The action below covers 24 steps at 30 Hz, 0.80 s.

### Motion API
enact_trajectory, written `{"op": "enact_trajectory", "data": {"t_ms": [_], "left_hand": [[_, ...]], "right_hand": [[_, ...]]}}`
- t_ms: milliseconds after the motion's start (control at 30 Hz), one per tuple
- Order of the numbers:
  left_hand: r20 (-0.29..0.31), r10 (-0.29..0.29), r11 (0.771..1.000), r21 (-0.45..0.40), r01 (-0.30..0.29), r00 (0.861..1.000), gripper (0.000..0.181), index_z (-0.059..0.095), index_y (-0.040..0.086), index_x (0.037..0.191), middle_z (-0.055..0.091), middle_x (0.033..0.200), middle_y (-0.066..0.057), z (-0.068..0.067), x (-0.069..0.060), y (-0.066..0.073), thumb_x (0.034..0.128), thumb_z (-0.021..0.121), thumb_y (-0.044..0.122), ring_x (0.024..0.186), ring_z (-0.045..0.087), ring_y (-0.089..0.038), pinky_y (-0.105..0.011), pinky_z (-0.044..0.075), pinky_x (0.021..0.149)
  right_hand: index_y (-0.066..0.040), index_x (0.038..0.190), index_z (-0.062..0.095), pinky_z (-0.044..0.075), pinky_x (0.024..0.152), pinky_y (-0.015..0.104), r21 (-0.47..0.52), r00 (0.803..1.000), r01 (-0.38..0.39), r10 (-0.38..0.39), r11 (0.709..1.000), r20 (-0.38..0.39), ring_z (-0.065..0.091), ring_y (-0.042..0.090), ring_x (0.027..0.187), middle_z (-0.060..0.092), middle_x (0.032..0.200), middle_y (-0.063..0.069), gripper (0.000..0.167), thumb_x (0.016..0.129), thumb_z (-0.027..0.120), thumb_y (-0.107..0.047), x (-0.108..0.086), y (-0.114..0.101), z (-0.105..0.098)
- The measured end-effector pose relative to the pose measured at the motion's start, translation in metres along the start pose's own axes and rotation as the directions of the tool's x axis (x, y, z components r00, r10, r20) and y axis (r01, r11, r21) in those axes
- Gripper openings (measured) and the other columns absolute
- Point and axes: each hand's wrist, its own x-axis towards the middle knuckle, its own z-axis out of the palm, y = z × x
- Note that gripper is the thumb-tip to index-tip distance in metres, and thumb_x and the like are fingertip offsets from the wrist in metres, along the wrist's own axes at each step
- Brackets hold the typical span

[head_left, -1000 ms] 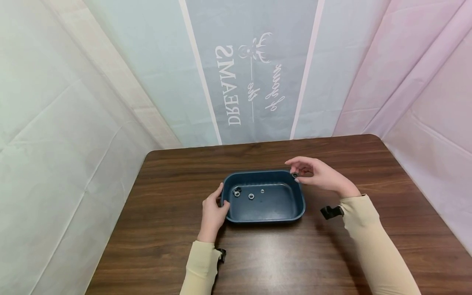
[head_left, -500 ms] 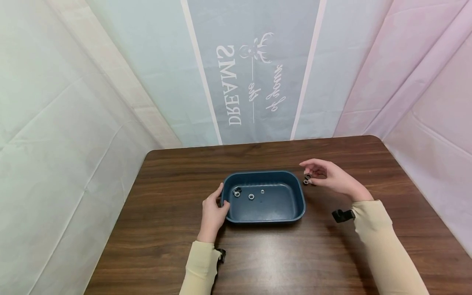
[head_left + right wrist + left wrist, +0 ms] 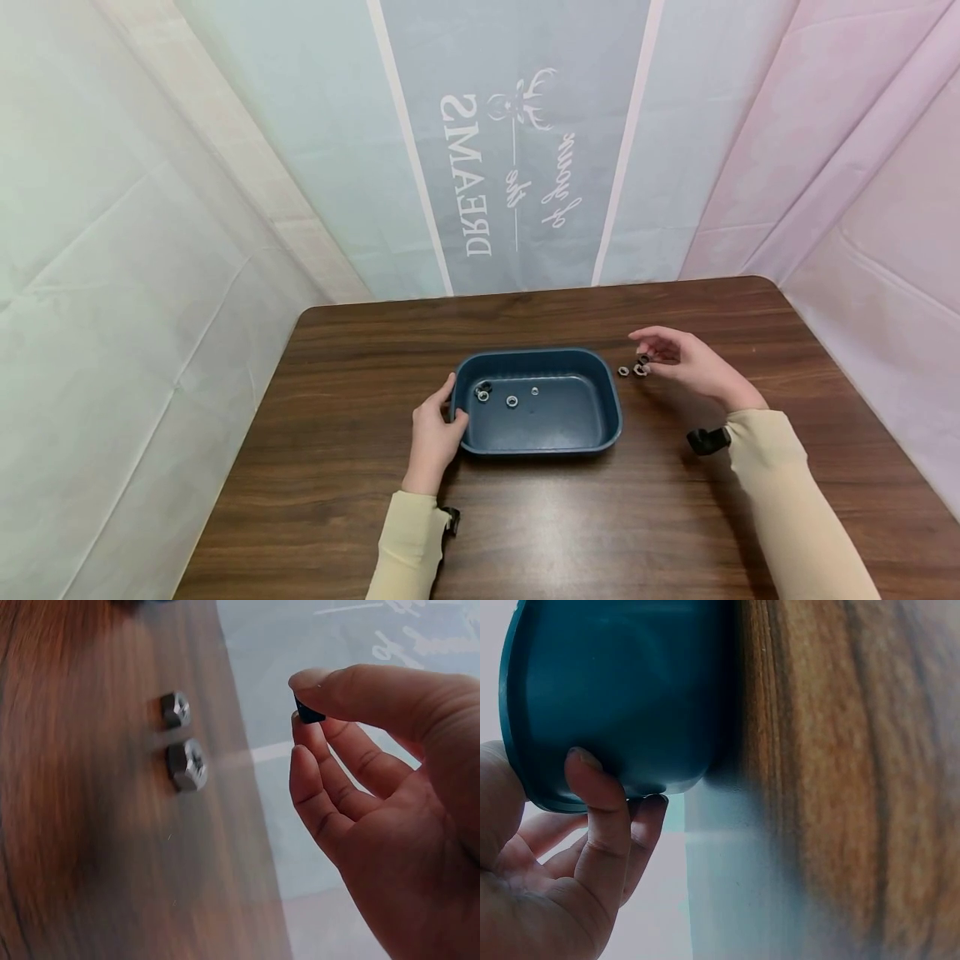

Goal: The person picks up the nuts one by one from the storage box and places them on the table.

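My left hand (image 3: 437,433) grips the left end of a dark blue rectangular tray (image 3: 536,450), its thumb over the rim. In the left wrist view, fingers (image 3: 600,791) curl against the tray wall (image 3: 622,682). My right hand (image 3: 693,367) pinches a dark nut (image 3: 309,712) between thumb and fingertips, above the table right of the tray. Below it, two silver hex nuts lie on the wood, a smaller nut (image 3: 176,710) and a larger nut (image 3: 187,765). Inside the tray are several more nuts, among them a silver ring-like nut (image 3: 512,402) and a small nut (image 3: 535,391).
The brown wooden table (image 3: 337,467) has a rounded back edge. Behind it hangs a pale printed cloth (image 3: 510,167), with light cloth walls at both sides. A black strap mount (image 3: 708,441) sits at the right wrist.
My right hand has moved right from over the tray's right rim, the dark nut still in its fingers. Both nuts on the table have come into view. The left hand and tray stay put.
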Motion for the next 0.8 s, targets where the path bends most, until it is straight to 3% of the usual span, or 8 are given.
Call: {"op": "enact_trajectory", "data": {"t_ms": [233,500,800], "left_hand": [[-0.004,-0.007,1.0,-0.002,0.007,1.0,0.06,0.05,0.011,0.14,0.063,0.121,-0.011,0.0,0.001,0.001,0.0829,0.061,-0.004,0.084,0.059,-0.018,-0.025,0.043,0.051],[-0.002,-0.009,1.0,0.004,0.009,1.0,0.061,0.05,0.012,0.141,0.061,0.124,-0.009,0.001,0.001,0.0,0.0831,0.062,-0.003,0.088,0.06,-0.019,-0.026,0.045,0.054],[-0.004,-0.001,1.0,-0.004,0.001,1.0,0.06,0.05,0.01,0.141,0.061,0.125,-0.009,0.001,0.002,-0.001,0.0829,0.061,-0.004,0.088,0.061,-0.018,-0.025,0.044,0.051]], "right_hand": [[0.008,0.127,0.052,0.046,0.075,0.018,0.005,1.0,-0.006,0.006,1.0,-0.014,0.055,0.029,0.089,0.058,0.099,0.021,0.045,0.083,0.064,0.012,-0.006,0.016,-0.005],[0.007,0.126,0.053,0.048,0.069,0.022,-0.027,0.998,-0.062,0.062,0.998,-0.004,0.055,0.022,0.085,0.058,0.098,0.02,0.044,0.084,0.064,0.01,-0.01,0.029,-0.007],[0.005,0.126,0.055,0.048,0.069,0.024,-0.037,0.997,-0.072,0.073,0.997,0.009,0.056,0.024,0.082,0.059,0.098,0.017,0.044,0.084,0.064,0.01,-0.01,0.039,-0.006]]}}
